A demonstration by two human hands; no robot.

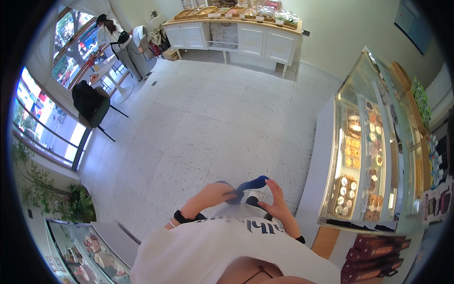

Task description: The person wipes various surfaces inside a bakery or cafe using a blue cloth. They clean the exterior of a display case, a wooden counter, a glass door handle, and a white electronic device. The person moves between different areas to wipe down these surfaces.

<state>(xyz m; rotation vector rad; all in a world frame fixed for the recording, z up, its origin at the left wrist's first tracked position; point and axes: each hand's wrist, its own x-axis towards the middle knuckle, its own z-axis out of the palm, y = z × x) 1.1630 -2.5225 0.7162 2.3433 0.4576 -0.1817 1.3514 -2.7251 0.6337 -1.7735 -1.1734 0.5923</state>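
Note:
My left hand (215, 194) grips a dark blue strip of cloth (252, 184) in front of my waist. Part of the cloth is bunched at the fingers, and a loose end curves up toward the right. Beside that end is my right hand (278, 205), its thumb and fingers spread apart. The fingertips reach the cloth's tip, but whether they touch it I cannot tell. A black band (183, 217) circles my left wrist. Below both hands is my white top (227, 245), which bears dark lettering.
A lit glass pastry case (326, 167) stands at the right, above dark red boxes (372, 257). Another display case (103, 255) is at lower left. A chair (97, 110), a round table (112, 69) and a person (124, 42) are by the windows. A bread counter (252, 41) lines the far wall.

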